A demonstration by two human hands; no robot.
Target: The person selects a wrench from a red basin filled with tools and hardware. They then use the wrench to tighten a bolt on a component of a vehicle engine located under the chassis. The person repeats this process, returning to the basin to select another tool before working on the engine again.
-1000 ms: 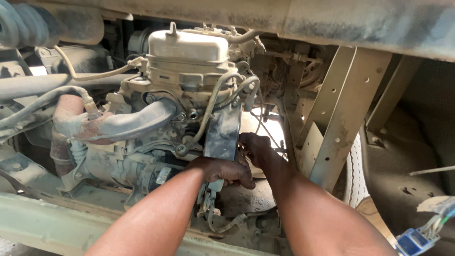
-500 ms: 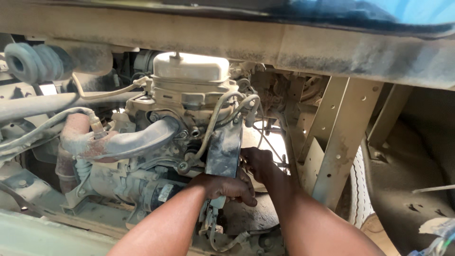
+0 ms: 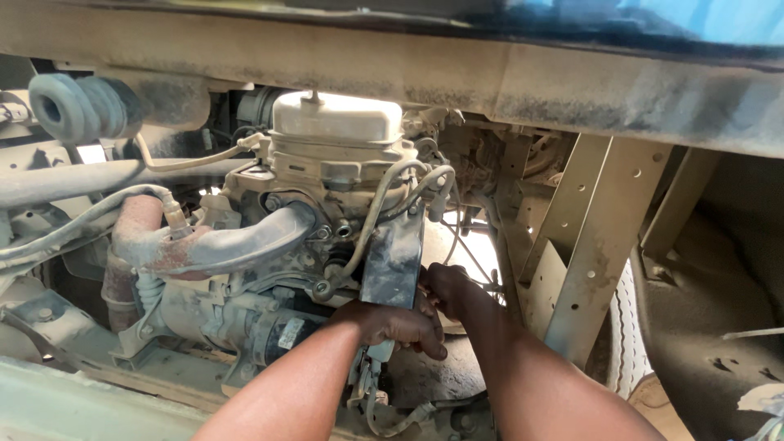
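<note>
Both my arms reach into a dusty engine bay under a vehicle frame. My left hand curls over a part just below a dark metal bracket; what its fingers hold is hidden. My right hand is tucked behind the bracket's right edge, its fingers closed and mostly out of sight. Above them sits a cream-coloured reservoir on a grimy unit, with thin pipes looping down toward the bracket.
A rusty curved pipe runs at the left. A beige frame rail crosses the top, and perforated steel braces stand at the right beside a tyre. A ribbed rubber bellows is at top left. Loose wires hang below the hands.
The view has tilted up, so the engine sits lower in frame. Both hands stay at the bracket with only slight shifting.
</note>
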